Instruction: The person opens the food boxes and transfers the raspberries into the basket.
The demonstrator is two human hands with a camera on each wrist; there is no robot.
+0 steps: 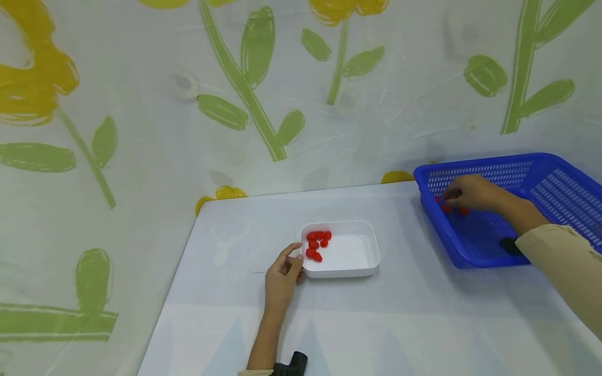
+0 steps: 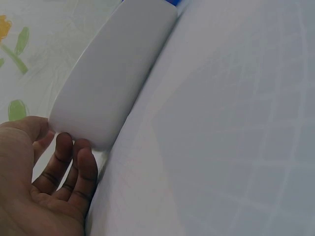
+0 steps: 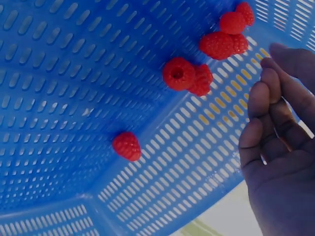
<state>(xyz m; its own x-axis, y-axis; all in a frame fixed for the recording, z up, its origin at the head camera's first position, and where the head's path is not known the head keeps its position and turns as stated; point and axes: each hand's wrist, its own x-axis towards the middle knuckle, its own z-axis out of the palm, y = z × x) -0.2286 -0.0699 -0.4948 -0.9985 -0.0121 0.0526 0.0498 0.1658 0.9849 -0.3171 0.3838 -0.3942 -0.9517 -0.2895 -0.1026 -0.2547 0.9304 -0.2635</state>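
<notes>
In the head view my left hand (image 1: 281,279) is at the left end of a small white tray (image 1: 352,272). Its thumb and fingers hold the tray's edge; the left wrist view shows fingertips against the outer wall (image 2: 108,73). Several red raspberries (image 1: 313,245) lie in the tray's left part. Over the left side of a blue perforated basket (image 1: 451,245) is my right hand (image 1: 477,196), its fingers loosely bent. No berry shows between its fingers in the right wrist view. Several raspberries (image 3: 178,73) lie near it along the basket's wall, one raspberry (image 3: 127,146) apart from the others.
The white table (image 1: 226,235) carries the tray near its middle and the basket at the right. A wall covering with green leaves (image 1: 258,47) and yellow flowers hangs behind the table. A dark wrist strap (image 1: 291,364) shows on the left wrist.
</notes>
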